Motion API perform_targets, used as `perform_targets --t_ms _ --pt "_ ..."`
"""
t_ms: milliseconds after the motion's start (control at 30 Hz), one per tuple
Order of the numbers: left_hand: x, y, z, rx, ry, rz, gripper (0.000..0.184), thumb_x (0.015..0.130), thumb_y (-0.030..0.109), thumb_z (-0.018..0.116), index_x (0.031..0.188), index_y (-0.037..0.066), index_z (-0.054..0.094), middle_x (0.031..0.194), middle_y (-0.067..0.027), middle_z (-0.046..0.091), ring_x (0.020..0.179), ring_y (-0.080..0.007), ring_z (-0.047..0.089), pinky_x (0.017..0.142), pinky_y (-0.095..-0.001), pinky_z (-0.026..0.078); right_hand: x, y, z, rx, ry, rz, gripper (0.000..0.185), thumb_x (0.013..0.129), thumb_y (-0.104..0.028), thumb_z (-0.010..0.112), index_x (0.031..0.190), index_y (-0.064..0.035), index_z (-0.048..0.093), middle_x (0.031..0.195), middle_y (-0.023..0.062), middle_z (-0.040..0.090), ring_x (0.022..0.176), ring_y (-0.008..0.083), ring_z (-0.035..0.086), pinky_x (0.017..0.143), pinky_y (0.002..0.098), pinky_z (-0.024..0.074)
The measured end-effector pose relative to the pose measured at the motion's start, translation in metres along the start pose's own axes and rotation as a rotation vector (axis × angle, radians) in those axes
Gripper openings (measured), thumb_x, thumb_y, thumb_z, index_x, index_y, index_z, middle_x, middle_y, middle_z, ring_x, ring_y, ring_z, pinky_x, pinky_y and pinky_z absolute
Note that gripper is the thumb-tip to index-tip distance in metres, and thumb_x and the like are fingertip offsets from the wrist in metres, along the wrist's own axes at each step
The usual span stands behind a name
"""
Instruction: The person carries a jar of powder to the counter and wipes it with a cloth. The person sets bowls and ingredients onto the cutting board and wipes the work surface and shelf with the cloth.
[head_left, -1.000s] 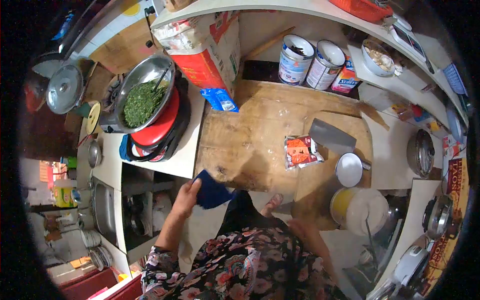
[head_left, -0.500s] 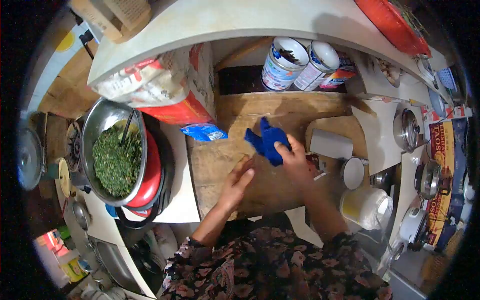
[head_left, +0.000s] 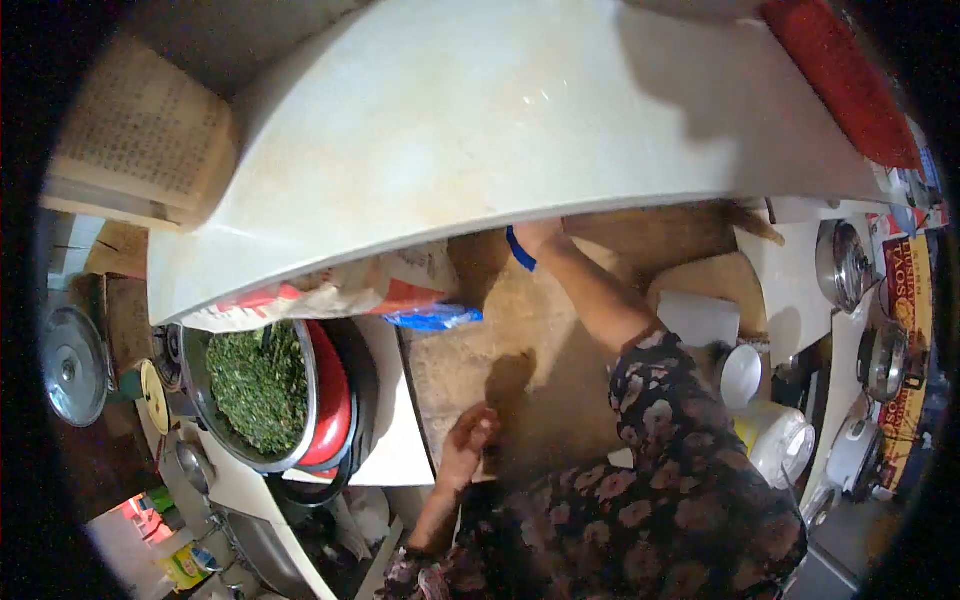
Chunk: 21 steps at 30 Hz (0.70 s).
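Note:
My right hand (head_left: 540, 233) reaches far forward to the back of the wooden board (head_left: 560, 375), partly hidden under the white shelf edge. It is closed on a dark blue cloth (head_left: 521, 250), of which only a strip shows. My left hand (head_left: 471, 440) hovers over the near left part of the board, its fingers loosely bent and nothing visible in them. A blue packet (head_left: 437, 318) lies near the board's left edge, against a red and white bag (head_left: 380, 285).
A white shelf (head_left: 430, 120) overhangs the work area. At left stands a metal bowl of chopped greens (head_left: 258, 390) on a red pot (head_left: 332, 395). A grey-white block (head_left: 698, 318), a white cup (head_left: 741, 375) and a plastic tub (head_left: 778, 443) stand at right.
My right hand has moved forward with the blue cloth, partly under the shelf. My left hand has drawn back toward me. The view has shifted, and the shelf now hides the cans.

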<state>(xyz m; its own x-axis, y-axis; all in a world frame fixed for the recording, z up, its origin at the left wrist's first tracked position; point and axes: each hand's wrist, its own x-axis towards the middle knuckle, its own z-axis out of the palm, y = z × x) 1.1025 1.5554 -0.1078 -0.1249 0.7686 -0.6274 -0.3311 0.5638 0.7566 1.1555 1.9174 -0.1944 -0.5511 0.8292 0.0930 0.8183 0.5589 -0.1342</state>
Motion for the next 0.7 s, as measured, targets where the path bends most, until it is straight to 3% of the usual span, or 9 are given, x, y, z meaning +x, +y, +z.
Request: perform_targets --t_ms 133,233,300,333,433,467,500,533,700 --pt "0.023 0.004 -0.01 0.182 0.164 0.134 0.034 0.085 0.021 0.053 0.111 -0.001 0.049 0.102 -0.0107 0.056 0.093 -0.0174 0.053 0.08 -0.0261 0.041 -0.108 -0.008 -0.011 -0.113 0.072 -0.117 0.022 0.075 -0.018 0.046 0.089 -0.008 0.059 0.101 0.0091 0.056 0.094 0.0281 0.052 0.074 0.0429 0.0462" --pt "0.04 0.013 -0.02 0.638 0.321 0.392 0.029 0.081 0.014 0.053 0.107 0.002 0.052 0.101 -0.0174 0.053 0.092 -0.0299 0.053 0.079 -0.035 0.042 -0.133 -0.003 -0.067 -0.069 -0.165 -0.265 0.022 0.072 -0.019 0.051 0.088 -0.006 0.058 0.099 0.0127 0.056 0.092 0.0301 0.052 0.075 0.0419 0.0458" --pt "0.056 0.026 -0.018 0.87 0.397 0.528 0.032 0.079 0.013 0.055 0.108 0.003 0.05 0.105 -0.017 0.051 0.096 -0.0317 0.05 0.081 -0.0379 0.04 -0.122 -0.001 -0.127 0.365 -0.941 -0.228 0.026 0.068 -0.022 0.056 0.086 -0.0042 0.058 0.079 0.0148 0.059 0.076 0.03 0.058 0.065 0.0414 0.0477" --pt "0.06 0.028 -0.017 1.103 0.478 0.643 0.036 0.076 0.013 0.056 0.11 0.004 0.049 0.109 -0.0165 0.049 0.1 -0.0336 0.047 0.082 -0.0408 0.039 -0.117 0.001 -0.126 0.359 -0.941 -0.228 0.026 0.068 -0.022 0.056 0.086 -0.0042 0.058 0.079 0.0148 0.059 0.076 0.03 0.058 0.065 0.0414 0.0477" --pt "0.086 -0.007 -0.02 1.219 0.524 0.631 0.046 0.074 0.019 0.057 0.116 0.007 0.044 0.121 -0.0142 0.04 0.113 -0.0332 0.037 0.093 -0.0456 0.03 -0.095 -0.001 -0.097 0.394 -0.333 0.073 0.023 0.065 -0.026 0.058 0.07 -0.0035 0.062 0.075 0.0204 0.059 0.08 0.034 0.056 0.071 0.0465 0.0417" --pt "0.091 -0.014 -0.021 1.31 0.557 0.643 0.048 0.074 0.021 0.057 0.118 0.007 0.043 0.123 -0.0137 0.039 0.115 -0.0328 0.035 0.095 -0.0467 0.027 -0.07 -0.014 -0.134 0.26 -0.478 0.185 0.022 0.064 -0.025 0.06 0.071 -0.004 0.063 0.08 0.0181 0.059 0.084 0.0338 0.054 0.073 0.0476 0.0405" --pt "0.092 -0.018 -0.02 1.344 0.561 0.612 0.051 0.074 0.024 0.056 0.12 0.008 0.041 0.127 -0.0128 0.035 0.119 -0.0323 0.031 0.098 -0.0477 0.023 -0.064 -0.006 -0.101 0.12 0.006 -0.069 0.022 0.064 -0.027 0.061 0.07 -0.0058 0.063 0.082 0.0154 0.06 0.086 0.0325 0.054 0.071 0.0473 0.0412" --pt "0.095 -0.015 -0.018 1.338 0.56 0.611 0.051 0.074 0.024 0.056 0.12 0.008 0.041 0.127 -0.0128 0.035 0.119 -0.0323 0.031 0.098 -0.0477 0.023 -0.047 0.004 -0.054 -0.009 0.13 -0.202 0.021 0.067 -0.026 0.058 0.073 -0.0068 0.063 0.084 0.0136 0.061 0.089 0.0322 0.054 0.07 0.0483 0.0416" --pt "0.091 -0.013 -0.019 1.293 0.556 0.601 0.052 0.073 0.024 0.057 0.12 0.008 0.041 0.126 -0.0128 0.037 0.118 -0.0316 0.032 0.098 -0.0475 0.023 -0.038 0.003 0.019 -0.092 0.059 -0.143 0.021 0.072 -0.021 0.053 0.082 -0.0067 0.063 0.089 0.0138 0.061 0.093 0.0323 0.053 0.075 0.0473 0.0414"
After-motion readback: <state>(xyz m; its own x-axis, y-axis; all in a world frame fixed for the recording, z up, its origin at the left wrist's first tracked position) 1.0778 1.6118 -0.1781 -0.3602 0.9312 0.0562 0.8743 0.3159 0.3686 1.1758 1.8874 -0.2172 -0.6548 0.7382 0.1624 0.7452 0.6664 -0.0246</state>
